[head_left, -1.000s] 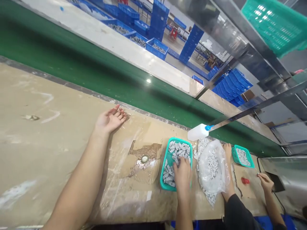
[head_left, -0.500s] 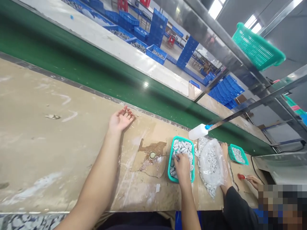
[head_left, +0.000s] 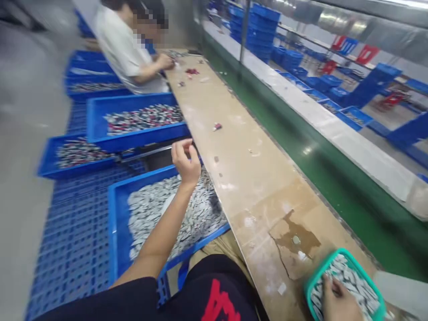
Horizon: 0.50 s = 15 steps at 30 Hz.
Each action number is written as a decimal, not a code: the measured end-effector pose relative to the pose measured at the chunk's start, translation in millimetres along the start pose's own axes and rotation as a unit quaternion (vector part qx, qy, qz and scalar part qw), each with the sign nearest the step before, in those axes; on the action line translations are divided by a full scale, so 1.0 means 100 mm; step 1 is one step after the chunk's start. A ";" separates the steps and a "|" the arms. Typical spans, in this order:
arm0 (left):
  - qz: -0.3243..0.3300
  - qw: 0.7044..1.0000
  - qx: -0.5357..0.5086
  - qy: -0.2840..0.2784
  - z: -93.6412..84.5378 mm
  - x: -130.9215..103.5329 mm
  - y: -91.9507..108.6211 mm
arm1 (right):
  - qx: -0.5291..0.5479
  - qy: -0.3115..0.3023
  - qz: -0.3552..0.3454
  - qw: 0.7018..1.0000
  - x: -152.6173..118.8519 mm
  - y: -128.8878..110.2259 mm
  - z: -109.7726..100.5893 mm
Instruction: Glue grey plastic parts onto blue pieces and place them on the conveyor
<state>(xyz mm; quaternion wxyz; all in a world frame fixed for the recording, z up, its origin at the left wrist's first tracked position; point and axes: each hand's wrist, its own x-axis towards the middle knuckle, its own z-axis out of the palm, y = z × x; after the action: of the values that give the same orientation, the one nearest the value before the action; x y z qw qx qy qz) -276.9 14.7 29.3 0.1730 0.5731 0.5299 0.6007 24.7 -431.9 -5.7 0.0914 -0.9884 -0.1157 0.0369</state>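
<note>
Tan worktop (head_left: 240, 151), teal basket (head_left: 321, 269), small elongated whitish pieces (head_left: 351, 276) heaped inside

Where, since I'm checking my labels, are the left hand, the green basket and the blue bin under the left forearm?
Left hand (head_left: 187, 164): head view, middle of the hand.
Green basket (head_left: 322, 271): head view, on its rim.
Blue bin (head_left: 118, 234): head view, wall at picture left.
</note>
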 end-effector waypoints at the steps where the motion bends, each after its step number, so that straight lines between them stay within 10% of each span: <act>1: -0.021 0.991 0.120 -0.059 -0.24 -0.12 -0.29 | -0.007 0.000 0.002 1.000 0.04 0.02 0.03; 6: -0.047 0.858 0.332 -0.389 -0.71 -1.26 -1.27 | -0.026 -0.029 -0.024 0.999 0.00 0.05 0.07; 10: 0.000 0.777 0.371 -0.508 -0.78 -1.87 -1.43 | -0.034 0.013 -0.050 0.998 -0.19 0.00 0.06; 15: 0.056 0.704 0.384 -0.595 -1.06 -1.95 -1.43 | -0.012 0.085 -0.104 0.991 -0.34 -0.01 0.10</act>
<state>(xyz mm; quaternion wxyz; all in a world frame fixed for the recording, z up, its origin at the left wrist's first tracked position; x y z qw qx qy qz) -371.5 -136.2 -165.5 0.1836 0.8567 0.4689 -0.1122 -9.2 -437.0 -13.1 0.0922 -0.9717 -0.2097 -0.0585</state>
